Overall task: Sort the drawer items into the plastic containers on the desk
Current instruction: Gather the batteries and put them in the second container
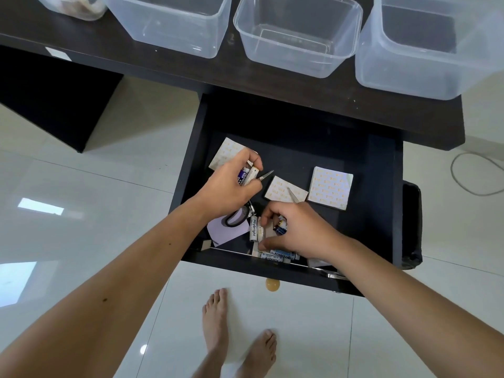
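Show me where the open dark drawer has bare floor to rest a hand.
The dark drawer is bare along its back, under the desk edge, and down its right side beyond the white patterned pad. The front is crowded: batteries, scissors, lilac paper and both hands.

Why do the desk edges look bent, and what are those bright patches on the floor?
Head view: the wide-angle lens bows the desk and the containers outward. Head view: the glossy floor tiles mirror bright light as glare patches. Head view: the drawer interior is dark, yet the batteries in the left hand and right hand stay sharp enough to read labels.
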{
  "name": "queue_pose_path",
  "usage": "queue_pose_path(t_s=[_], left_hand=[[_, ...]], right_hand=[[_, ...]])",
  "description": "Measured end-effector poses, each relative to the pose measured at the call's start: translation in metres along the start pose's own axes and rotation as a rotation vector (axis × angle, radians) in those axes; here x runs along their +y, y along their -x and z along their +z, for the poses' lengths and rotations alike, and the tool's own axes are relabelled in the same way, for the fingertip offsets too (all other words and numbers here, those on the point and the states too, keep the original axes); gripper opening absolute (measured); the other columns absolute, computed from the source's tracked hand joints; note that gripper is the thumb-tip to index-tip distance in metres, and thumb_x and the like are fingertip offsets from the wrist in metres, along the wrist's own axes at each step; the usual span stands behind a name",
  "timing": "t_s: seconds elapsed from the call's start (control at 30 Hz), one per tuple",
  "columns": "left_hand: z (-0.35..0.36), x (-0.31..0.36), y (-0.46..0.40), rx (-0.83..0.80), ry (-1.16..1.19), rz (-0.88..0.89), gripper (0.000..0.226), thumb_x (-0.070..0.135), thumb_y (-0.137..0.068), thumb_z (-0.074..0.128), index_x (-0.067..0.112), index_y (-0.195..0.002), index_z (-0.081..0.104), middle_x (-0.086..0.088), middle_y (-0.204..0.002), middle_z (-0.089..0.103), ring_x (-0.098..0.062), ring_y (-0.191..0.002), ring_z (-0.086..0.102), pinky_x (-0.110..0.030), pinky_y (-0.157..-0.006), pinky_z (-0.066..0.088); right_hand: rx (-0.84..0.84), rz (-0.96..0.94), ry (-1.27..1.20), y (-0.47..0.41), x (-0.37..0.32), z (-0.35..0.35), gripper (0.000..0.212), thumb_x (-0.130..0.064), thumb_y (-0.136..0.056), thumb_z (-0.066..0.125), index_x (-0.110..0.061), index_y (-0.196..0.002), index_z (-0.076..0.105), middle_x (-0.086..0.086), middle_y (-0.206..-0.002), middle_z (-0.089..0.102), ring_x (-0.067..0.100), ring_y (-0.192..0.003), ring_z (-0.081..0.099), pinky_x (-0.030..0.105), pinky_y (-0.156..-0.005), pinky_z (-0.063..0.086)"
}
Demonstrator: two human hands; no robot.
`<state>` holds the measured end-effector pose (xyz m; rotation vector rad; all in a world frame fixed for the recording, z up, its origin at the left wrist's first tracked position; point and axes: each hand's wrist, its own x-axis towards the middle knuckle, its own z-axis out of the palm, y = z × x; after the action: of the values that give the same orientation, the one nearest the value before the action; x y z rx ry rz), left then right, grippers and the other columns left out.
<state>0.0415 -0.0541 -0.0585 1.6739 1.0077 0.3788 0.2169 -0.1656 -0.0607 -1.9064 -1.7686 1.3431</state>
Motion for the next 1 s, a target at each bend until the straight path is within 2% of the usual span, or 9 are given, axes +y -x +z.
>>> queue_pose_path(t_s=[0.13,0.33,0.43,0.5,0.57,0.73,0.83,0.93,1.0], left_hand=[[0.0,0.001,0.001,0.004,-0.02,-0.017,0.018,0.006,-0.095,0.064,0.021,-0.102,0.057,0.004,-0.075,0.062,-0.004,-0.057,0.054,-0.02,-0.055,0.047],[-0.003,-0.001,0.002,-0.015,0.051,-0.055,0.019,0.004,-0.096,0.069,0.02,-0.097,0.058,0.008,-0.075,0.059,-0.001,-0.053,0.053,-0.02,-0.054,0.046],[-0.012,0.001,0.006,-0.109,-0.009,-0.028,0.02,0.009,-0.095,0.075,0.021,-0.092,0.059,0.009,-0.076,0.058,-0.003,-0.059,0.053,-0.02,-0.057,0.047],[-0.017,0.001,0.011,-0.188,-0.1,-0.034,0.027,0.019,-0.09,0.083,0.024,-0.084,0.057,0.004,-0.076,0.06,-0.007,-0.062,0.054,-0.025,-0.059,0.05],[-0.019,0.002,0.016,-0.272,-0.169,-0.051,0.032,0.02,-0.085,0.088,0.023,-0.078,0.057,-0.001,-0.077,0.065,-0.008,-0.062,0.058,-0.025,-0.061,0.053],[-0.021,0.005,0.023,-0.4,-0.339,-0.028,0.026,0.014,-0.081,0.09,0.026,-0.081,0.067,0.012,-0.082,0.069,0.003,-0.073,0.064,-0.011,-0.064,0.048],[-0.016,0.001,0.024,-0.442,-0.443,-0.017,0.028,0.02,-0.078,0.091,0.034,-0.09,0.071,0.016,-0.082,0.067,0.001,-0.078,0.061,-0.019,-0.072,0.048],[-0.009,-0.001,0.025,-0.455,-0.484,-0.002,0.033,0.026,-0.077,0.092,0.04,-0.099,0.073,0.014,-0.088,0.067,-0.005,-0.084,0.062,-0.031,-0.079,0.054],[-0.007,-0.002,0.024,-0.457,-0.51,0.014,0.036,0.03,-0.078,0.092,0.043,-0.106,0.074,0.016,-0.093,0.067,-0.005,-0.089,0.062,-0.029,-0.081,0.053]], right_hand=[[0.029,-0.004,0.031,-0.003,-0.001,0.001,0.052,-0.042,-0.071,0.096,-0.034,-0.116,0.07,-0.017,-0.095,0.058,-0.004,-0.084,0.056,0.011,-0.065,0.038],[0.027,-0.052,0.054,-0.002,0.011,-0.003,0.044,-0.042,-0.075,0.094,-0.039,-0.116,0.079,-0.021,-0.101,0.075,-0.004,-0.097,0.066,0.019,-0.086,0.051],[-0.004,-0.117,0.168,0.0,0.015,-0.011,0.05,-0.042,-0.082,0.088,-0.044,-0.13,0.073,-0.023,-0.119,0.075,-0.008,-0.105,0.06,0.019,-0.093,0.049],[-0.018,-0.166,0.217,0.0,0.017,-0.013,0.05,-0.041,-0.086,0.086,-0.047,-0.133,0.07,-0.027,-0.115,0.072,-0.014,-0.1,0.055,0.013,-0.087,0.044],[-0.02,-0.193,0.231,0.0,0.018,-0.012,0.046,-0.041,-0.088,0.084,-0.047,-0.131,0.069,-0.03,-0.105,0.065,-0.015,-0.096,0.054,0.01,-0.082,0.04],[-0.03,-0.253,0.309,-0.003,0.02,-0.012,0.027,-0.035,-0.092,0.081,-0.042,-0.117,0.076,-0.023,-0.091,0.057,-0.007,-0.089,0.051,0.007,-0.073,0.034],[-0.04,-0.23,0.318,-0.002,0.021,-0.013,0.021,-0.037,-0.092,0.081,-0.04,-0.112,0.075,-0.023,-0.089,0.055,-0.004,-0.091,0.05,0.011,-0.076,0.037],[-0.005,-0.182,0.212,0.006,0.021,-0.021,0.018,-0.034,-0.089,0.084,-0.037,-0.103,0.073,-0.018,-0.1,0.065,0.003,-0.097,0.059,0.027,-0.085,0.049],[0.032,-0.121,0.089,0.015,0.02,-0.031,0.019,-0.032,-0.085,0.088,-0.034,-0.097,0.073,-0.017,-0.101,0.069,0.002,-0.096,0.062,0.019,-0.082,0.047]])
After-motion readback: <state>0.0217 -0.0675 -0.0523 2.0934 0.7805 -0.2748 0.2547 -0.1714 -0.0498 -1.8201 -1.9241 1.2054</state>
